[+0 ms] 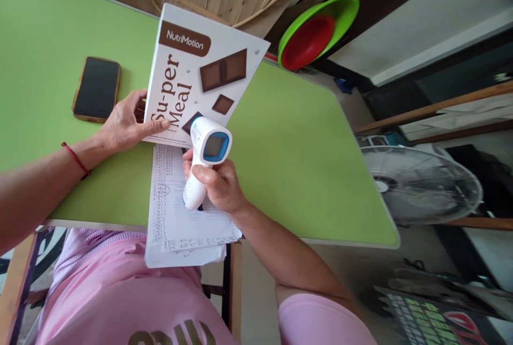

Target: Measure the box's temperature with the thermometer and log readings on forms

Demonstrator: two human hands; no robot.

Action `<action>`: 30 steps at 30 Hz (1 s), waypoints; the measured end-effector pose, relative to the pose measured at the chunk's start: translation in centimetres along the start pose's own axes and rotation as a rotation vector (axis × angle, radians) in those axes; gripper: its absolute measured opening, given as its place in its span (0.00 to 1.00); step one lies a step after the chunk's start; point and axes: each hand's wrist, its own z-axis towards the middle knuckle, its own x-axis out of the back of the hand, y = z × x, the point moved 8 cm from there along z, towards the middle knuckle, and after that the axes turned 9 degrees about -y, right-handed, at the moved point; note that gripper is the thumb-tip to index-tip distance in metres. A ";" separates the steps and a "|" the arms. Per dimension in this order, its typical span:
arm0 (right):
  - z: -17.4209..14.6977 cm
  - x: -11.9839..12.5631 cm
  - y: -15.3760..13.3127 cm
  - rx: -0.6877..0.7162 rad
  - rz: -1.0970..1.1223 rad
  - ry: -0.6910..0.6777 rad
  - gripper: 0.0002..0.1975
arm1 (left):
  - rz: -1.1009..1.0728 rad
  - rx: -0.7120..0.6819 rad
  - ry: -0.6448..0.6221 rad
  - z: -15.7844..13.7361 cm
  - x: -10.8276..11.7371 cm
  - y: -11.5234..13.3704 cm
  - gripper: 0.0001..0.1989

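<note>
My left hand [127, 123] grips the lower left edge of a white cardboard box [216, 30] printed "NutriMotion Su-per Meal" with chocolate pieces, thumb on its front and fingers behind. The box is tilted up over the green table. In my right hand [220, 185] is a white and blue infrared thermometer [200, 161], its screen facing me and its front end toward the box's lower part. Whether it touches the box I cannot tell. Beneath the thermometer lies a stack of papers [188, 230] with writing, overhanging the table's near edge.
A dark-screened phone [97, 88] lies on the green table [288, 147] left of the box. Beyond the table's far right edge are green and red basins [308, 40]. A fan [420, 185] stands off to the right.
</note>
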 end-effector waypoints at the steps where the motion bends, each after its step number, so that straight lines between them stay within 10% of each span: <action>1: 0.0 0.0 0.0 0.003 0.001 0.002 0.14 | 0.006 0.009 -0.001 0.0 0.0 0.0 0.36; 30: 0.1 0.1 0.1 -0.035 0.009 -0.006 0.15 | 0.052 -0.021 -0.008 0.1 0.2 0.0 0.37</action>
